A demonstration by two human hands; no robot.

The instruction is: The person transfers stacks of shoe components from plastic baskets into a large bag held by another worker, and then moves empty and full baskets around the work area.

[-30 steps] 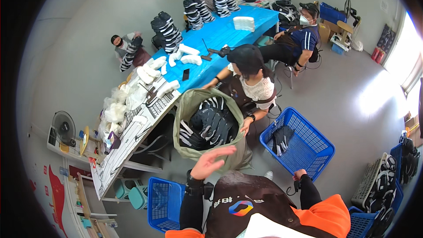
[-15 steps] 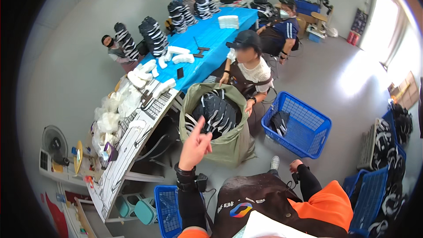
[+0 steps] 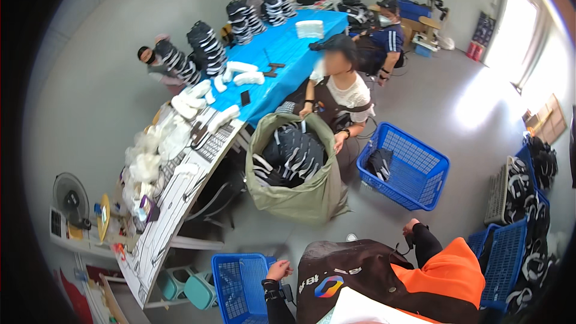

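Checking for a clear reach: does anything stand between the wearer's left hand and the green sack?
Nothing visible: only grey floor shows between the left hand and the near side of the green sack. Its mouth is open, though a co-worker's hands hold the rim at its far and right sides.

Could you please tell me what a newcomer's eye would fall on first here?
Probably the open green sack in the middle, gripped at its rim by a co-worker and holding dark, white-striped bundles. Next, perhaps, the bright blue tabletop beyond it, with tall dark stacks along its far side.
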